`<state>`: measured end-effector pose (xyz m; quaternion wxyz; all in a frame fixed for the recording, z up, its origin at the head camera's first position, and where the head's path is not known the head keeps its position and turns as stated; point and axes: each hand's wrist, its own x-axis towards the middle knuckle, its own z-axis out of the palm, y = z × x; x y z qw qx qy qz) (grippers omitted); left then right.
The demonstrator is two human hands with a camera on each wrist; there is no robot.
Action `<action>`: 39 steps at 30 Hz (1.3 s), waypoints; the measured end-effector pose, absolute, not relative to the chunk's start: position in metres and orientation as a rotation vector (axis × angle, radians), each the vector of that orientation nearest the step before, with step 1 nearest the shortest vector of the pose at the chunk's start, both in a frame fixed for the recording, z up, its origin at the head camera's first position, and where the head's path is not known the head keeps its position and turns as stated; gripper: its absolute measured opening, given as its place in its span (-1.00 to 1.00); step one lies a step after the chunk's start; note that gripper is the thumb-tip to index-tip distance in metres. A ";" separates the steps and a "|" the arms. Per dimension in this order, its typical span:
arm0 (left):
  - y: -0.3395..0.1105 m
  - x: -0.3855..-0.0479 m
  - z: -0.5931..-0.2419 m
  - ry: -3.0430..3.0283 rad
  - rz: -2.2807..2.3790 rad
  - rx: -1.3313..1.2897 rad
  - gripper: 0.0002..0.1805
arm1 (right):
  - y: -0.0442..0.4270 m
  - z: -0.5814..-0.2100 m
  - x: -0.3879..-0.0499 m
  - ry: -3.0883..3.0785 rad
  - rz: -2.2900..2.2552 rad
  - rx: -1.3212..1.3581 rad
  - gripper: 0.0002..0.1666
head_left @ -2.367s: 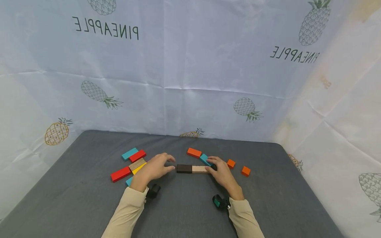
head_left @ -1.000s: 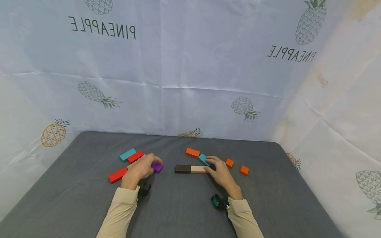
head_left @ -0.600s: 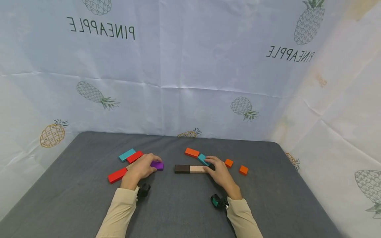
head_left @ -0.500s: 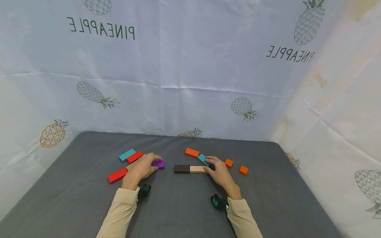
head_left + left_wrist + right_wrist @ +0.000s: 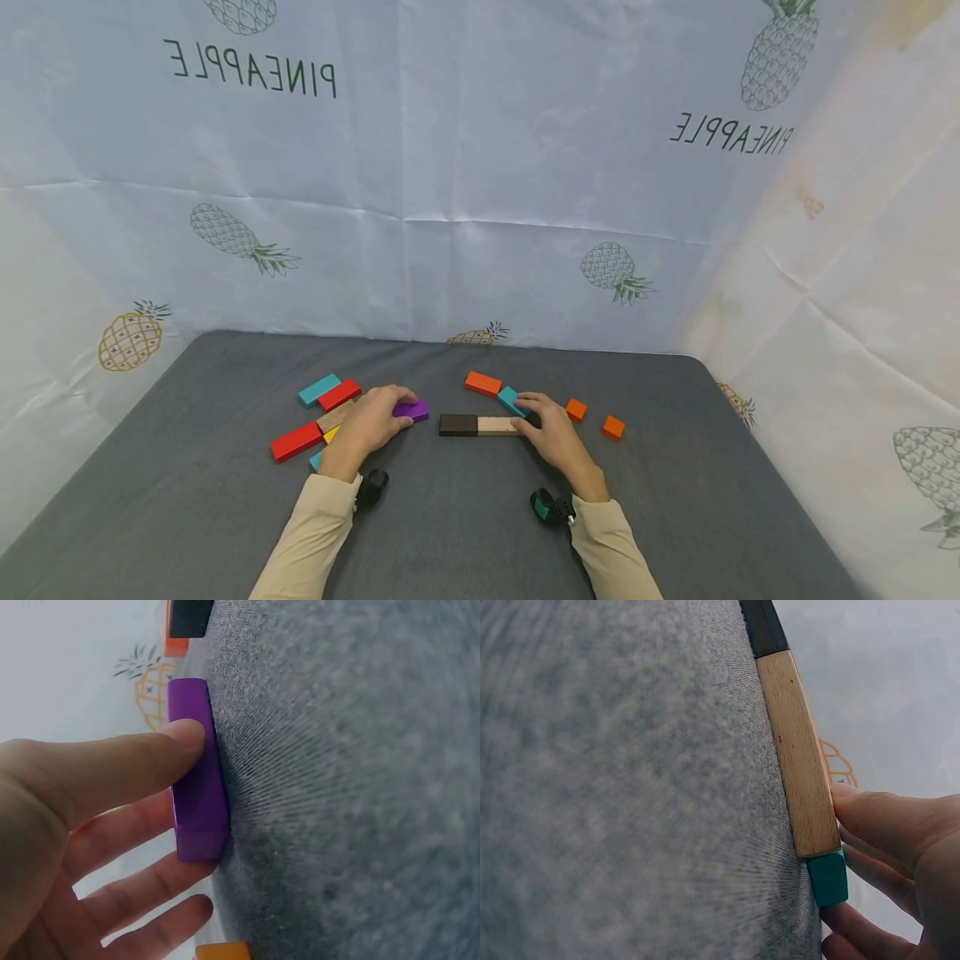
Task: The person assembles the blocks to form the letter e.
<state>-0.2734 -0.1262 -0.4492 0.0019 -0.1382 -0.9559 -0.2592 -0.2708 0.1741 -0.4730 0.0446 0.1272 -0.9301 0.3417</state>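
My left hand (image 5: 367, 423) pinches a purple block (image 5: 410, 410) with thumb and fingers, just left of a row of blocks. In the left wrist view the thumb lies on the near face of the purple block (image 5: 196, 795) and the fingers reach behind it. The row has a dark brown block (image 5: 457, 425) and a pale wooden block (image 5: 497, 426), end to end. My right hand (image 5: 555, 433) rests loosely at the row's right end, its thumb touching the wooden block (image 5: 799, 757). A green block (image 5: 828, 877) sits at that end, with the fingertips beside it.
Left of my left hand lie red blocks (image 5: 296, 442), a wooden block (image 5: 335, 415) and a blue block (image 5: 319, 390). Behind the row are an orange block (image 5: 483, 383) and a blue one (image 5: 511, 401). Two small orange blocks (image 5: 576, 409) lie to the right on the grey table (image 5: 465, 525).
My left hand has gone back to the left-hand blocks, taken hold of the purple block and carried it right towards the row. My right hand has stayed at the row's end.
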 end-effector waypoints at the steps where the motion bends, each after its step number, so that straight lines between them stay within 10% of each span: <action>1: -0.126 -0.273 -0.449 -3.004 -0.815 -0.426 -0.67 | 0.174 -0.473 -0.271 -2.842 1.044 0.387 -0.56; 39: -0.107 -0.286 -0.445 -3.009 -0.800 -0.324 -0.66 | 0.174 -0.472 -0.271 -2.842 1.051 0.378 -0.56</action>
